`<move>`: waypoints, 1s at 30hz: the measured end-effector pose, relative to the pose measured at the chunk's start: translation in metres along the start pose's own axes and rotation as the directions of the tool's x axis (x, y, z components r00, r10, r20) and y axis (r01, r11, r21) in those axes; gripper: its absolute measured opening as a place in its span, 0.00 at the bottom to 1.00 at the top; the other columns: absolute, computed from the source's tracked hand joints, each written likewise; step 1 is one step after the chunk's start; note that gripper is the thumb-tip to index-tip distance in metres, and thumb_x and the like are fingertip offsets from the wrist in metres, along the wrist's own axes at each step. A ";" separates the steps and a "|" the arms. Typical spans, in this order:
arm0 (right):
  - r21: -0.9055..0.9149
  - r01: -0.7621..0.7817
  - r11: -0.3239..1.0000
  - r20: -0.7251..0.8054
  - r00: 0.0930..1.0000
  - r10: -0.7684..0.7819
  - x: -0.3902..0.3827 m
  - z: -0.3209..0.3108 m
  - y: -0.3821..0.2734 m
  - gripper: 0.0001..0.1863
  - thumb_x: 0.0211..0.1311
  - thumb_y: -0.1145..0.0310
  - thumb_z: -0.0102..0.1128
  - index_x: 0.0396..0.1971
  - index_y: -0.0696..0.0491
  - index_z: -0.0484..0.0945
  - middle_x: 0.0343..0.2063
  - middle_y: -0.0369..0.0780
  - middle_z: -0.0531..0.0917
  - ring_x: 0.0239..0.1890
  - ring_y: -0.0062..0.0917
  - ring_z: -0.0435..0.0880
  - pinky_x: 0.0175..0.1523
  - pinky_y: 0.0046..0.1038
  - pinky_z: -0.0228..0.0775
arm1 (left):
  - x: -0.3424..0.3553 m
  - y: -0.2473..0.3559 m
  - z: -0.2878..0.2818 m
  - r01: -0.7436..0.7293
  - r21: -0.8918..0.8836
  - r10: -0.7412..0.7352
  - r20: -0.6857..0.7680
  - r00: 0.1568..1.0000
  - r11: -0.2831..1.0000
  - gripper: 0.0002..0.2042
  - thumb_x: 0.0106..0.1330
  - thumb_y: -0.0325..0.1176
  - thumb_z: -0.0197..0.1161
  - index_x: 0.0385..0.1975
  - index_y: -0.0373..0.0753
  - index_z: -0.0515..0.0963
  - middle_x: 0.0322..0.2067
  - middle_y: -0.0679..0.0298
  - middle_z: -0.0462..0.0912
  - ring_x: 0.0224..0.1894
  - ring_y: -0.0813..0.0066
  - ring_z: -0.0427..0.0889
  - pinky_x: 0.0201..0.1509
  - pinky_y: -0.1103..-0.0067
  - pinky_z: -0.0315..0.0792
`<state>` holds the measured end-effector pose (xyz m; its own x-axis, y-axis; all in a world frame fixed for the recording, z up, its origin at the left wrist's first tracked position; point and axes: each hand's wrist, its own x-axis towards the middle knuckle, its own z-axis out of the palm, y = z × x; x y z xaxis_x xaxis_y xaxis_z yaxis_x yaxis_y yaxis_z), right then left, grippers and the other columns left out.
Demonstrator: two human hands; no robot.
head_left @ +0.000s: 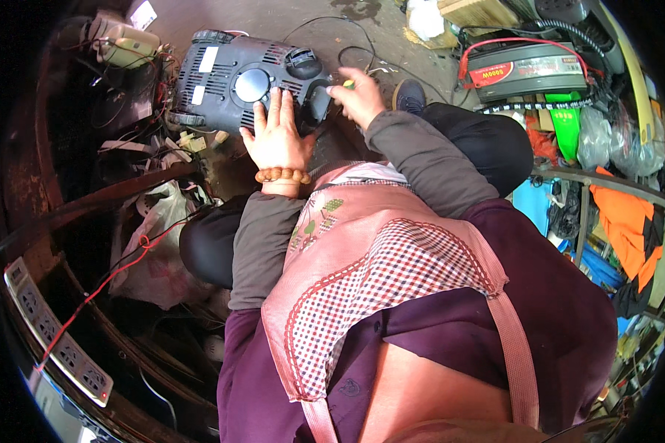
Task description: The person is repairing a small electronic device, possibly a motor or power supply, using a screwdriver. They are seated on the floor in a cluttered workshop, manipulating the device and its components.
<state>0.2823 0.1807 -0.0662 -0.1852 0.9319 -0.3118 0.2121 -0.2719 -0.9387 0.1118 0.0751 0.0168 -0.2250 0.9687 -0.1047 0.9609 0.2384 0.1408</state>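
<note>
A dark grey, boxy appliance (pixel 225 103) with vent slots, wheels and a round silver disc (pixel 252 86) lies on the floor in front of me; its exact kind I cannot tell. My left hand (pixel 279 144) rests on its near side, fingers stretched out and partly spread, fingertips close to the disc. At the appliance's right end, my right hand (pixel 363 100) is closed around what looks like a screwdriver (pixel 349 84). Only a bit of its yellow-green handle shows, and its tip is hidden. Beside that hand is a dark round-edged part (pixel 318 102) of the appliance.
A thin black cable (pixel 340 20) runs over the floor behind the appliance. Far right stands a grey inverter-like box (pixel 524 71) with a red lead. Loose parts (pixel 188 142) and a plastic bag (pixel 155 251) lie to the left. A power strip (pixel 58 332) is at lower left.
</note>
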 end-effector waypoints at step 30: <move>-0.205 0.560 0.803 0.019 0.822 -0.569 -0.044 -0.011 -0.075 0.18 0.71 0.85 0.61 0.56 0.56 0.69 0.47 0.43 0.86 0.52 0.27 0.89 0.57 0.29 0.82 | 0.008 -0.009 0.001 -0.125 0.004 0.125 0.045 0.991 0.992 0.48 0.57 0.47 0.79 0.80 0.55 0.63 0.81 0.74 0.60 0.82 0.55 0.59 0.74 0.30 0.58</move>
<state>0.2847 0.1631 0.0198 -0.2908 0.9164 0.2752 0.2632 0.3531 -0.8978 0.1016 0.0808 0.0134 -0.0959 0.9868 -0.1307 0.9822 0.1152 0.1487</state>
